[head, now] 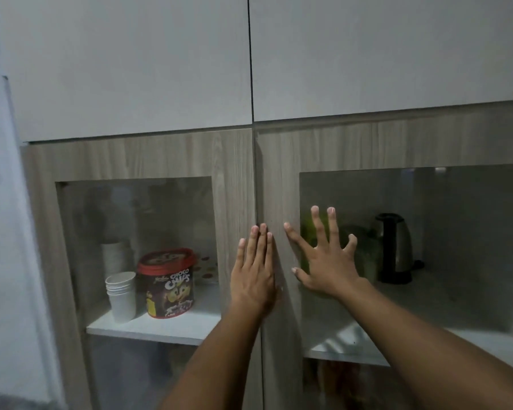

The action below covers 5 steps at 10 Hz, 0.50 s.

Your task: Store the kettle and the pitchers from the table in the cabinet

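The kettle stands on the right-hand shelf behind the glass of the right cabinet door, with green pitchers just beside it on its left, partly hidden by the right hand. Both doors look shut or nearly so, so the step in hand seems to be pressing them closed. The left hand lies flat, fingers together, on the left cabinet door by the centre seam; the right hand is spread wide, holding nothing, partly over the pane. Pressure is better kept on the wooden frame than the glass, even on both doors, until the edges sit flush.
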Motion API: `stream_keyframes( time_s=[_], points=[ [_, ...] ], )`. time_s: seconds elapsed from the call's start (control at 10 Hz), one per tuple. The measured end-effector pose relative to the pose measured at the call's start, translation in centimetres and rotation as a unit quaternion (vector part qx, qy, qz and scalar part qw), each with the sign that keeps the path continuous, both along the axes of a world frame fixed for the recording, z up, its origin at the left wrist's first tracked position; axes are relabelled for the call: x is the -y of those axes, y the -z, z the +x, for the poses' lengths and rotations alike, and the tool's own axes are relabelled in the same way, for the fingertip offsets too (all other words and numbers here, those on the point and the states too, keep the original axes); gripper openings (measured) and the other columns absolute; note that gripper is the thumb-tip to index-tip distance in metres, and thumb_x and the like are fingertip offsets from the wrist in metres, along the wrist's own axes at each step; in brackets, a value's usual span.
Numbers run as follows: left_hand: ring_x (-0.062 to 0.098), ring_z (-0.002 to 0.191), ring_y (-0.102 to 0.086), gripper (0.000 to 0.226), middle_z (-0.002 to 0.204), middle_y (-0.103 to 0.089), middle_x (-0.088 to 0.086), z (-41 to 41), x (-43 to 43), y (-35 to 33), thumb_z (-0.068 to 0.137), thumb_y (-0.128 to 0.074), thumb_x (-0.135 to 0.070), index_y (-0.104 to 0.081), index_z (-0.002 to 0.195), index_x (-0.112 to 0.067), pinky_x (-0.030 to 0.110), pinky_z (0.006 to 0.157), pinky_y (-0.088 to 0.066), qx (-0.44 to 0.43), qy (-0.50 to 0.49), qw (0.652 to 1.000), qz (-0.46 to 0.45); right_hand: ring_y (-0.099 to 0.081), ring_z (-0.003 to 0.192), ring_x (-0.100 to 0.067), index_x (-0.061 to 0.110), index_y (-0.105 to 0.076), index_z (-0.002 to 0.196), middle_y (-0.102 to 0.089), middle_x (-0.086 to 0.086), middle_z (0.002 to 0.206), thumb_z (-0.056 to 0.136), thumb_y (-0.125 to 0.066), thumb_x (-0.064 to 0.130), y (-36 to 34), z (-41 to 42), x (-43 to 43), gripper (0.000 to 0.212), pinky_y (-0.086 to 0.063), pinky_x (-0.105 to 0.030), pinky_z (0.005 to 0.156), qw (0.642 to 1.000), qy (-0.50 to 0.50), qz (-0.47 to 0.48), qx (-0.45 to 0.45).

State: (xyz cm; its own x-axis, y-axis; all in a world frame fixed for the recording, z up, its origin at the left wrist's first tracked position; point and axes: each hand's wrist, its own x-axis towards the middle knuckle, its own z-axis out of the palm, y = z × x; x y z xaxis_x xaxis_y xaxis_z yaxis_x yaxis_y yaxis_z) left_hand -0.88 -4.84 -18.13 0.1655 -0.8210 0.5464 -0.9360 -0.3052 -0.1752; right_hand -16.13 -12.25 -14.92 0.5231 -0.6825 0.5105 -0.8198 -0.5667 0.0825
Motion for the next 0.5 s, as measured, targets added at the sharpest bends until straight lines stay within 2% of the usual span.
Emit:
stream_keyframes(
  time_s=[0.2,0.3,0.4,0.5],
  points=[
    [0.028,0.146,0.037,0.115,0.157,0.042,0.012,0.2,-0.6,-0.9,0.093,-0.06,-0.052,0.027,0.154,-0.008,0.046,0.126,0.007,-0.034,0.027,0.998,0.04,0.051,0.133,-0.037,0.059,0.028,0.142,0.057,-0.003,0.146,0.087,-0.058,0.057,-1.0,0.1,-0.7,0.102,0.001,-0.076,0.11,0.999,0.0,0.036,-0.014],
    [0.03,0.153,0.022,0.116,0.164,0.03,0.014,-0.7,-2.1,-2.8,0.091,-0.066,-0.048,0.021,0.157,-0.01,0.044,0.125,0.0,-0.083,0.061,0.992,0.07,0.043,0.139,-0.037,0.056,0.013,0.149,0.045,-0.004,0.155,0.086,-0.064,0.052,-2.7,-0.2,-2.3,0.099,-0.006,-0.072,0.113,0.996,0.001,0.093,-0.018],
    [0.032,0.156,0.008,0.113,0.168,0.016,0.016,-1.5,-4.4,-4.0,0.092,-0.066,-0.044,0.021,0.158,-0.012,0.044,0.125,-0.003,-0.118,0.084,0.986,0.085,0.012,0.153,-0.03,0.041,-0.011,0.156,0.01,-0.003,0.168,0.087,-0.065,0.046,-4.7,-1.3,-4.6,0.088,-0.01,-0.065,0.118,0.989,-0.009,0.148,0.021],
    [0.033,0.156,0.003,0.112,0.169,0.011,0.015,-1.9,-7.3,-4.8,0.091,-0.067,-0.04,0.02,0.158,-0.017,0.048,0.125,-0.005,-0.119,0.097,0.983,0.099,-0.007,0.154,-0.025,0.034,-0.017,0.157,-0.014,-0.001,0.167,0.089,-0.063,0.045,-6.3,-2.7,-7.1,0.083,-0.014,-0.062,0.118,0.987,-0.014,0.162,0.016]
  ],
)
